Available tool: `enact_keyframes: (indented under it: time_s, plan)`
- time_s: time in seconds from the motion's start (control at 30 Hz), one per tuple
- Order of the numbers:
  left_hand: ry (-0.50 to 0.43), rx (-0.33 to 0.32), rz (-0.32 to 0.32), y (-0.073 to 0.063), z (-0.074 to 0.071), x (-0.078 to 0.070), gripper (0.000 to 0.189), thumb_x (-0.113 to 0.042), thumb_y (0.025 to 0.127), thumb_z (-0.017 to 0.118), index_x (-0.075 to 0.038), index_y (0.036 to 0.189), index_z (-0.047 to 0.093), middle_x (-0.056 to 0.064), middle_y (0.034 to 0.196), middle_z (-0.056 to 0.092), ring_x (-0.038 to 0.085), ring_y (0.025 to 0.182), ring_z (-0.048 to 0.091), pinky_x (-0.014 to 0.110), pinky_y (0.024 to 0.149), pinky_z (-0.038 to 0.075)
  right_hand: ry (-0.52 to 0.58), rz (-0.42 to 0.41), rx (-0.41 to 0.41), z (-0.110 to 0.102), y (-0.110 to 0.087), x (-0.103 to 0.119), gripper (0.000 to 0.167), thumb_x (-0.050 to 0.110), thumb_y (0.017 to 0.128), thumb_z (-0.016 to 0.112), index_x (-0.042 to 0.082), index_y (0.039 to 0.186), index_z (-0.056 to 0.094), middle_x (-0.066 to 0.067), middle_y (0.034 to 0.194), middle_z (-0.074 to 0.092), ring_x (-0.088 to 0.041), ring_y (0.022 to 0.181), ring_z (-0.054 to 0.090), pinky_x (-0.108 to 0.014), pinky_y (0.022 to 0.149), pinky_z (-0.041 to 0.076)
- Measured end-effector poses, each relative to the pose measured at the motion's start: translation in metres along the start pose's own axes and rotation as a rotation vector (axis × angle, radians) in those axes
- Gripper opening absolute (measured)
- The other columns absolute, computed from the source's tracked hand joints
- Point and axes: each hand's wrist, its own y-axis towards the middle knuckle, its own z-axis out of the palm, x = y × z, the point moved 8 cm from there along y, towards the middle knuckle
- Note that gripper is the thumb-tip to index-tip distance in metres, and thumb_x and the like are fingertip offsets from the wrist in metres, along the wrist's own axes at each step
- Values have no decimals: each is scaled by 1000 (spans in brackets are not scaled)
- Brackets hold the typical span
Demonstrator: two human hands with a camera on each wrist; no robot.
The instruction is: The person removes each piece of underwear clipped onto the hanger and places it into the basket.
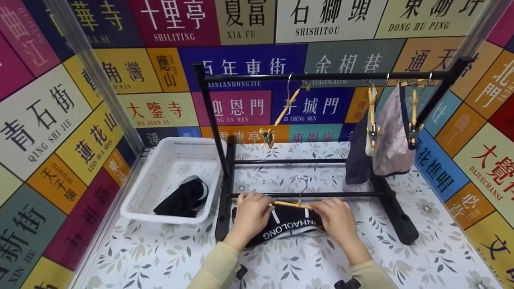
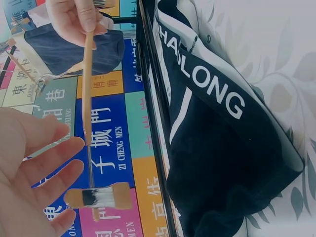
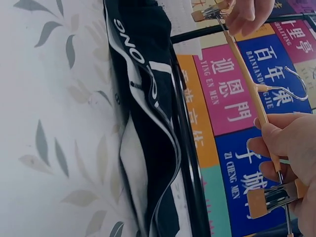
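Pretty cramped spot: the rack's low rail [image 1: 305, 194] runs right behind both hands, and its black feet [image 1: 395, 212] box in the sides. Hanging clothes [image 1: 385, 140] block the right end under the top bar [image 1: 321, 76]. The open worktop [image 1: 160, 253] near the person gives passing room; the white basket [image 1: 172, 176] fills the left.
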Motion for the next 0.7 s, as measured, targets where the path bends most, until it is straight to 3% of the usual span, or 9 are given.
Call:
enact_keyframes:
  time_s: [0.33,0.7]
  plan:
    - [-13,11,81,-4,8,-17,15,-18,85,75,-16,100,73,-4,98,72,19,94,63,42,85,43,-44,81,-19,-2,-9,-17,24,4,76,81,14,97,76,-2,89,73,-29,80,61,-46,70,45]
    - [21,143,88,-11,39,-25,17,-22,86,74,-16,102,73,-3,99,70,18,93,61,38,86,46,-62,190,-37,-11,-14,-33,23,3,77,81,14,96,77,-3,89,73,-29,79,61,-44,64,44]
